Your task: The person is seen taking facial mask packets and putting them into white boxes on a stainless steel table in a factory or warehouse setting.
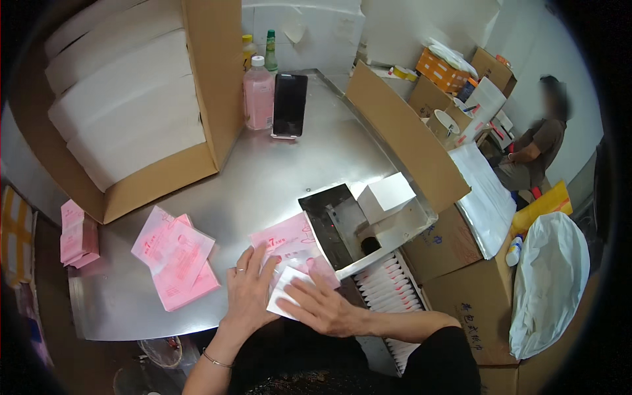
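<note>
A white folded tissue stack (279, 299) lies beneath the spread fingers of my right hand (326, 308), which grips it from above; its thumb is hidden. Just left of it, my left hand (250, 293) rests with fingers stretched and apart on the near edge of a pink printed plastic bag (280, 234). The bag lies flat against an open metal box (336, 217) with a dark plate and a white block (387, 197) in it. Further left on the steel table, several pink bags (176, 257) lie in an overlapping pile.
A large carton (224, 72) of white tissue stacks stands at the back left, near a pink bottle (258, 95) and a phone on a stand (289, 105). Another pink stack (79, 237) is at the left edge. Cartons (471, 309) and a tray of white packs (388, 289) flank my right. A person (536, 148) sits beyond.
</note>
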`<act>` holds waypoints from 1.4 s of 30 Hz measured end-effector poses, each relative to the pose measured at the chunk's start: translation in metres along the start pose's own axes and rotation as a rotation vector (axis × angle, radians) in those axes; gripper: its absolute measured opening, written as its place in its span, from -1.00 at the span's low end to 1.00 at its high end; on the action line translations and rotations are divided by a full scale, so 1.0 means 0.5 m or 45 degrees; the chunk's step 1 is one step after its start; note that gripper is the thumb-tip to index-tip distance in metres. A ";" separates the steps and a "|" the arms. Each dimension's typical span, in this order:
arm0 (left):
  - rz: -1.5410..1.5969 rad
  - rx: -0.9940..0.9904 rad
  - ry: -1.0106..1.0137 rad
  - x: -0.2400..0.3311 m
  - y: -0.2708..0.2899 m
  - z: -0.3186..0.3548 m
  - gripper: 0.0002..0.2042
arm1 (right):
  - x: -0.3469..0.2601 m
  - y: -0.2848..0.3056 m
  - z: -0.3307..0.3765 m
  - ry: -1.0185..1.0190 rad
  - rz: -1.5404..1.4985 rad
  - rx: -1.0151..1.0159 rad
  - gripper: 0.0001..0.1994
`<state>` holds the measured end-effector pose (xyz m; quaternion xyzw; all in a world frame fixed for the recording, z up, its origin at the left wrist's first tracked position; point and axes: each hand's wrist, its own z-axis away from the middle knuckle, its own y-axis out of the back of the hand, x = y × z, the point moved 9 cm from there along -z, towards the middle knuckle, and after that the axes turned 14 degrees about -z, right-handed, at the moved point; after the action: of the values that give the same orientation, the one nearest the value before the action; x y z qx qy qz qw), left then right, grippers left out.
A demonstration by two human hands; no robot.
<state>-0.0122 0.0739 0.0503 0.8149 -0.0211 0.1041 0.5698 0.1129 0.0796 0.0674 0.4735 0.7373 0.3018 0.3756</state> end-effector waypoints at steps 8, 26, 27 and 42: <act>-0.306 0.236 0.181 0.020 0.008 -0.036 -0.27 | 0.137 -0.051 -0.088 -0.335 0.078 -0.084 -0.64; -0.326 0.083 -0.023 0.032 0.025 -0.057 -0.60 | 0.348 0.303 0.130 -0.913 0.584 0.666 -0.80; -0.313 -0.024 -0.020 0.036 0.013 -0.056 -0.63 | 0.342 0.307 0.130 -0.906 0.616 0.689 -0.69; 0.108 0.023 0.038 0.048 0.020 -0.041 -0.23 | 0.272 -0.073 -0.057 -0.558 0.246 -0.216 -0.70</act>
<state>0.0070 0.0915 0.0708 0.8167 -0.0462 0.1405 0.5577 0.0350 0.1895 0.0169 0.5628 0.5617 0.2873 0.5341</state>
